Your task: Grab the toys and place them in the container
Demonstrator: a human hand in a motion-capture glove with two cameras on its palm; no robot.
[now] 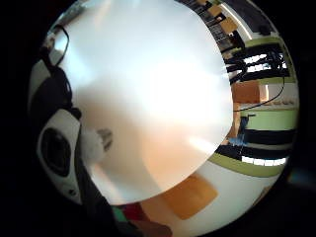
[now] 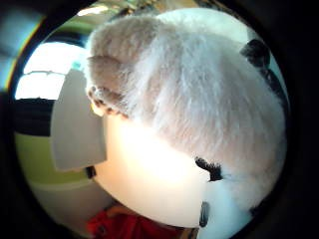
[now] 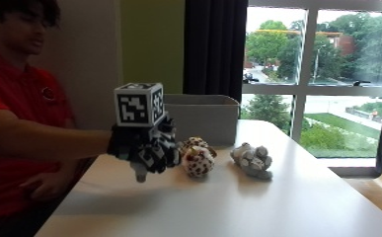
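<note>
My right hand (image 3: 144, 145) reaches out above the table (image 3: 243, 207). It looks closed around a spotted toy (image 3: 198, 159), I think.

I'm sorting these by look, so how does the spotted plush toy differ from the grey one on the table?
The spotted plush toy is cream with dark spots; the grey plush toy is plain grey. The spotted one stands upright right beside the gloved right hand; the grey one lies slumped on its side, apart from the hand. Both are small soft toys on the white table, in front of the grey container.
</note>
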